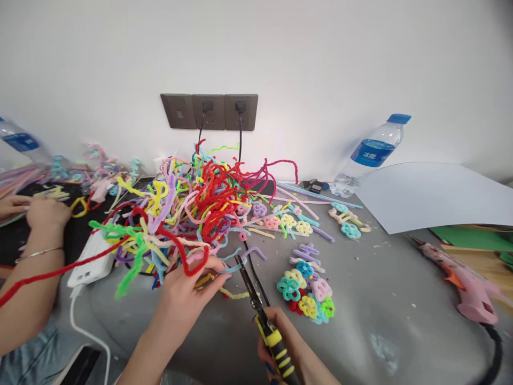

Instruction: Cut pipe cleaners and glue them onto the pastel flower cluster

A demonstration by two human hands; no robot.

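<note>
My left hand (188, 294) pinches a light-blue pipe cleaner (229, 270) between thumb and fingertips. In my right hand (282, 337) are long-nosed pliers (256, 302) with yellow and black handles. Their jaw tips are at the free end of the light-blue pipe cleaner; whether they grip it, I cannot tell. A big tangle of coloured pipe cleaners (218, 198) lies just beyond my left hand, and a red strand loops over that hand. To the right of the pliers sits a cluster of small pipe-cleaner flowers (308, 306).
A pink glue gun (460, 278) lies at the right, near white paper (436, 198). One water bottle (371, 152) leans against the wall. At the left are a white power strip (91, 258) and another person's hand (48, 211). More flowers (350, 230) lie behind.
</note>
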